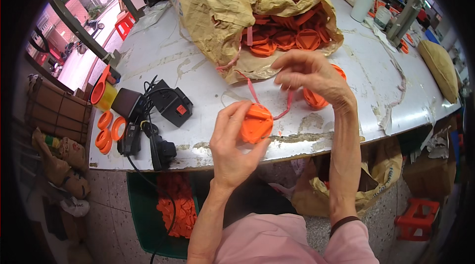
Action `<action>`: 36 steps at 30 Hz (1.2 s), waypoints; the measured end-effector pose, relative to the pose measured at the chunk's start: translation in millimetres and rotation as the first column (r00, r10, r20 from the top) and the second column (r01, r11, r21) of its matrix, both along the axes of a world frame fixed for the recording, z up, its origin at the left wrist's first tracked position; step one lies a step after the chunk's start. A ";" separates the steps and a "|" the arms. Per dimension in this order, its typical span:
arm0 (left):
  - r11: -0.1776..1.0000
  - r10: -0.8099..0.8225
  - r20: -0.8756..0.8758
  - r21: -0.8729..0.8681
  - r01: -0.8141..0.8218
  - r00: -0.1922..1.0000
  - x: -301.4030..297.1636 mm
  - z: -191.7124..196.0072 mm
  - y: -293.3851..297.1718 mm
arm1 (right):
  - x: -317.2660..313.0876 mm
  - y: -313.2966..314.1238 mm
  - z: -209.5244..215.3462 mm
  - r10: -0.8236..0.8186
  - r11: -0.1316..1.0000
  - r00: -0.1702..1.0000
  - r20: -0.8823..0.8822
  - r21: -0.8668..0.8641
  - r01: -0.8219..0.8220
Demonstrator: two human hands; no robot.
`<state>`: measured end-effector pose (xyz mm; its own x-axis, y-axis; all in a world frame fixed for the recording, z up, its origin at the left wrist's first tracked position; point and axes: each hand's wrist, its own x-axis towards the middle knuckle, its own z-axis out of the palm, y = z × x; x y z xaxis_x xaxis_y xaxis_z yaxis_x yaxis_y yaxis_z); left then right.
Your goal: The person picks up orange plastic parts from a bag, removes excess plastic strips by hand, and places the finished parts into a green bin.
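Observation:
An orange round plastic part (257, 124) with a raised triangular shape is gripped by its edges between the thumb and fingers of my left hand (230, 137), just over the table's near edge. My right hand (314, 76) hovers higher and to the right, its fingers loosely bent and apart, with nothing seen in them. Beneath and beside that hand, more orange round parts (315, 99) lie on the table, partly covered by the wrist. Pink string (285, 110) trails on the tabletop between my hands.
A torn brown paper sack (213, 11) spills orange parts (284, 40) at the back. On the left are a black battery-like block (170, 103), cables, orange rings (104, 135) and a yellow-orange cup (104, 94). Below the worn table (198, 61) stand a green bin (141, 214) and a red stool (417, 218).

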<state>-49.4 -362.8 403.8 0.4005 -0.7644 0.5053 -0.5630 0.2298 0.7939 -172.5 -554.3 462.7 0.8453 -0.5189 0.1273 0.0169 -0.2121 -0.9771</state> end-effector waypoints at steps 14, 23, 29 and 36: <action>0.995 -0.054 0.009 0.080 0.053 0.998 -10.4 -21.8 127.2 | -20.5 -45.5 -35.0 -0.474 0.712 0.836 -0.275 -0.678 0.181; 0.820 0.542 -0.439 0.462 -0.337 0.717 32.5 -154.5 247.6 | -46.3 -7.9 -29.4 -0.498 0.767 0.782 -0.375 -0.612 0.195; 0.449 0.857 -0.246 0.789 -0.420 0.454 76.2 -265.6 312.7 | -44.2 21.9 -25.9 -0.484 0.722 0.782 -0.392 -0.684 0.104; 0.203 0.929 -0.073 0.919 -0.337 0.362 66.0 -345.2 359.8 | -36.1 20.2 -23.6 -0.482 0.800 0.717 -0.504 -0.587 0.125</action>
